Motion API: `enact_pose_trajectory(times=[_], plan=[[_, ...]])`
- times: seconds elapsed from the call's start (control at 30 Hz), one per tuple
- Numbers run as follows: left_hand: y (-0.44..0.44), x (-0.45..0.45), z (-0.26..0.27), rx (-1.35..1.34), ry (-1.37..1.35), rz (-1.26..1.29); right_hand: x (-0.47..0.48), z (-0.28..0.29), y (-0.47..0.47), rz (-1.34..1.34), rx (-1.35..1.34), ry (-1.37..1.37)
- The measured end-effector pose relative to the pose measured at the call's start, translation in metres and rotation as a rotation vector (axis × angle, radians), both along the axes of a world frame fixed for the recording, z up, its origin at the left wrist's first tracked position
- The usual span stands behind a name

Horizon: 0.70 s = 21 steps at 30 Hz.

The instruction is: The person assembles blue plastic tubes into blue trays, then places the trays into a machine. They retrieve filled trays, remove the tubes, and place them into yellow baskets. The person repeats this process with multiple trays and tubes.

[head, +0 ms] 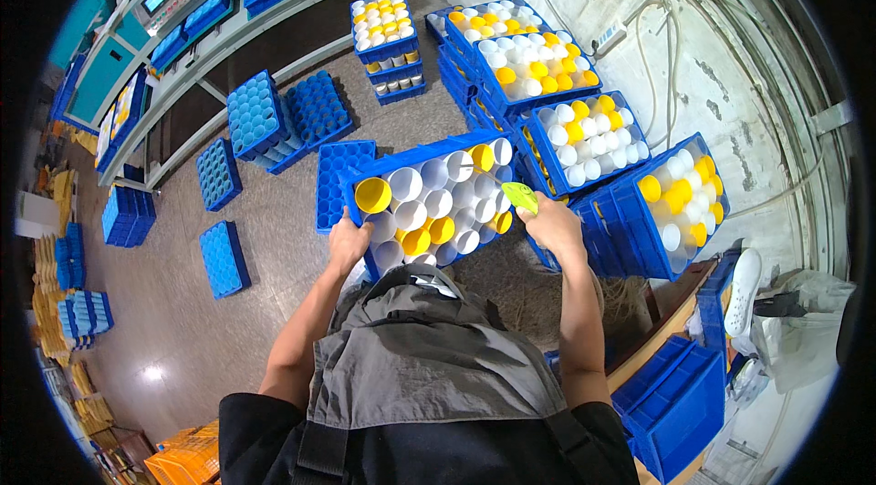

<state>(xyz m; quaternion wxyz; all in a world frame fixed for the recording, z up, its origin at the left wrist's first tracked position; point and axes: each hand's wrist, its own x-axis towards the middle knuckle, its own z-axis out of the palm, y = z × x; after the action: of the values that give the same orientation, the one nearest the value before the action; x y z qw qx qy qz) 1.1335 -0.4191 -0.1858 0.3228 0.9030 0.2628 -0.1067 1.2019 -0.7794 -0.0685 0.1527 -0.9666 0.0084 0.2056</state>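
Note:
A blue plastic crate full of white and yellow plastic cups is tilted in front of my apron. My left hand grips its left edge near the lower corner, beside a large yellow cup. In my right hand is a hand tool with a lime-green body and a thin metal rod. That rod reaches left over the cups in the crate's upper right part; whether its tip touches a cup, I cannot tell. Cup mouths face up toward me. My apron hides the crate's lower edge.
Stacked blue crates of cups stand close on the right, by a wall with hanging cables. Another stack stands ahead. Blue trays lie on the floor at left, before a machine bench. Blue bins sit at lower right.

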Motion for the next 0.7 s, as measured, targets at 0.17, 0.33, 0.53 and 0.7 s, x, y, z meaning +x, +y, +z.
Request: enact_pose_trajectory(times=[0.17,0.33,0.53,0.7], plan=[[-0.002,-0.002,-0.005,0.083,0.029,0.021,-0.005,0.0,0.019,0.066,0.045,-0.005],[-0.009,-0.001,-0.009,0.144,-0.003,0.031,-0.013,0.008,0.04,0.144,0.05,-0.003],[-0.017,0.004,-0.012,0.184,-0.008,0.037,-0.025,0.015,0.063,0.21,0.034,-0.046],[-0.02,0.009,-0.011,0.16,-0.018,0.085,-0.034,0.02,0.074,0.251,0.033,-0.066]])
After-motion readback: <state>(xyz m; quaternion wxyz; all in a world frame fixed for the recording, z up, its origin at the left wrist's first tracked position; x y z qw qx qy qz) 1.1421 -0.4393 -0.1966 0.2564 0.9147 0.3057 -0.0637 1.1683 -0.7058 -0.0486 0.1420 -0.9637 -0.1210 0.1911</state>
